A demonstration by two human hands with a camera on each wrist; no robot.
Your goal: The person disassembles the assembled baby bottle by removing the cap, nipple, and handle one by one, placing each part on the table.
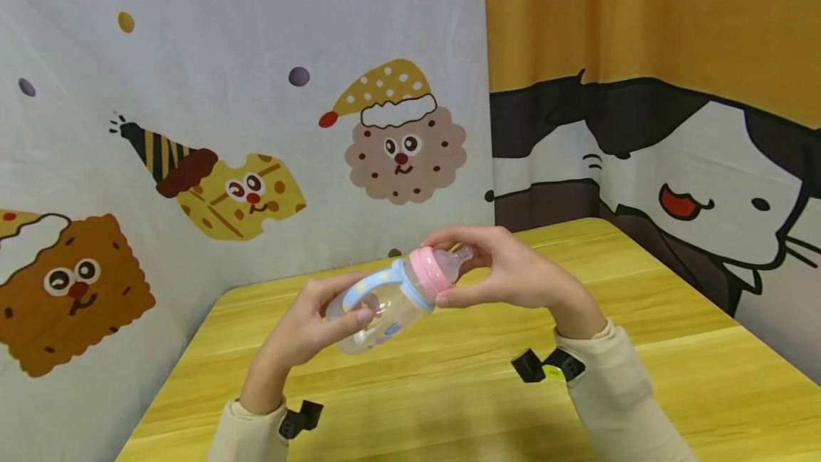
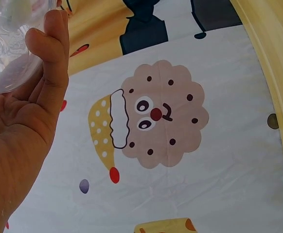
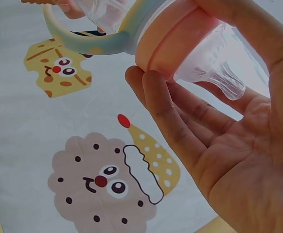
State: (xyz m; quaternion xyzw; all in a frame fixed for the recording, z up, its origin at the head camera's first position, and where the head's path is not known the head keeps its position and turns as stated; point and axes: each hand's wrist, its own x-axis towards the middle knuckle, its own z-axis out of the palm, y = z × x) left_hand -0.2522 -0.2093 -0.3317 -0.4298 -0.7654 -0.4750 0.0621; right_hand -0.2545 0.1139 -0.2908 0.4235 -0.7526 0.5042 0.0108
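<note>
A clear baby bottle is held tilted above the table, its teat pointing up to the right. My left hand grips the bottle's body near its base, thumb across the front. With thumb and fingertips, my right hand pinches the pink collar ring. Below the collar sits a light blue handle with yellow spots. In the right wrist view the fingertips press on the edge of the pink ring, and the clear teat stands free inside the palm. The left wrist view shows the bottle's round base against the fingers.
A yellow wood-grain table lies beneath both hands. Behind it hangs a white cloth printed with cartoon biscuits and cheese; an orange cloth with a cartoon cat hangs at the right. Black wrist cameras are strapped over the cream sleeves.
</note>
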